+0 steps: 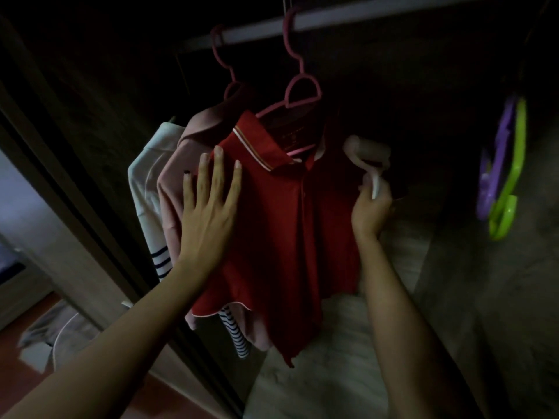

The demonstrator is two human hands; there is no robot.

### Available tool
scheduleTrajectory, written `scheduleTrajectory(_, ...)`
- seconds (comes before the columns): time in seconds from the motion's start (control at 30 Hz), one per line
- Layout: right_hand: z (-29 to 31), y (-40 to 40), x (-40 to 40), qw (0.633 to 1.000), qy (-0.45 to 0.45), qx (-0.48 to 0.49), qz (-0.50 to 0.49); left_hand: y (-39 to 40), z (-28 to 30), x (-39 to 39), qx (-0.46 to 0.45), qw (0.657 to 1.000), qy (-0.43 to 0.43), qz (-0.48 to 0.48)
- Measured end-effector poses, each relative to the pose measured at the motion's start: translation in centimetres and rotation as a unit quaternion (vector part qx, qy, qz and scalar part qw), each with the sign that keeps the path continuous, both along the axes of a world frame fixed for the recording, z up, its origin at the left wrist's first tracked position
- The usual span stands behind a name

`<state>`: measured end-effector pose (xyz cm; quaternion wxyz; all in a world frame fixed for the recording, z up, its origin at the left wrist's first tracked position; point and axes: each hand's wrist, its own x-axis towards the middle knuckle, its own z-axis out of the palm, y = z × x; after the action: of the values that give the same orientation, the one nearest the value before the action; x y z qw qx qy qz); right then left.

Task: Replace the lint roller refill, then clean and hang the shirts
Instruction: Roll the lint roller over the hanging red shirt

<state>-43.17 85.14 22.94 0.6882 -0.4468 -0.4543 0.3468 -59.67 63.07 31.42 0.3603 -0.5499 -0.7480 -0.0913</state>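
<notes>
The left hand [211, 204] lies flat on the red polo shirt [281, 225], its fingers [218, 164] straight and spread, tips just short of the collar. The right hand [370, 208] has its fingers curled round the handle of the lint roller [367, 154], whose pale roll stands just above them beside the shirt's far shoulder. The shirt hangs on a pink hanger [302, 86] hooked over the closet rail [332, 19], with a pale pink shirt [181, 164] just past the left fingertips.

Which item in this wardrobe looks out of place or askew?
Nothing is plainly out of place. The red shirt hangs on a pink hanger from the rail; its hem is bunched unevenly, under the left hand.
</notes>
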Motion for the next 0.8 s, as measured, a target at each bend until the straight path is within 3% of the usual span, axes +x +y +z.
scheduleTrajectory(0.13, -0.8, 1.2, -0.1, 0.999, -0.044, -0.01, 0.025, 0.0, -0.1, 0.1, -0.008, 1.0, -0.007, 0.0)
scheduleTrajectory(0.37, -13.4, -2.8, -0.2, 0.965, -0.188, -0.159, 0.085, 0.1, -0.3, 0.1, -0.018, 1.0, -0.015, 0.008)
scheduleTrajectory(0.43, -15.1, -4.3, -0.2, 0.968, -0.171, -0.171, 0.07, 0.1, -0.4, 0.1, -0.018, 1.0, -0.017, 0.001)
scheduleTrajectory(0.53, -14.4, -5.9, -0.9, 0.986, -0.113, -0.111, 0.044, 0.2, -0.5, -0.1, -0.015, 1.0, -0.02, -0.012)
scheduleTrajectory(0.67, -14.3, -6.4, -2.0, 0.987, -0.111, -0.059, 0.096, 0.5, -0.9, -0.7, -0.012, 1.0, -0.02, -0.007)
scheduleTrajectory(0.8, -19.4, -5.4, -2.4, 0.968, -0.177, -0.144, 0.103, 0.7, -1.5, -0.9, -0.031, 0.999, -0.04, -0.003)
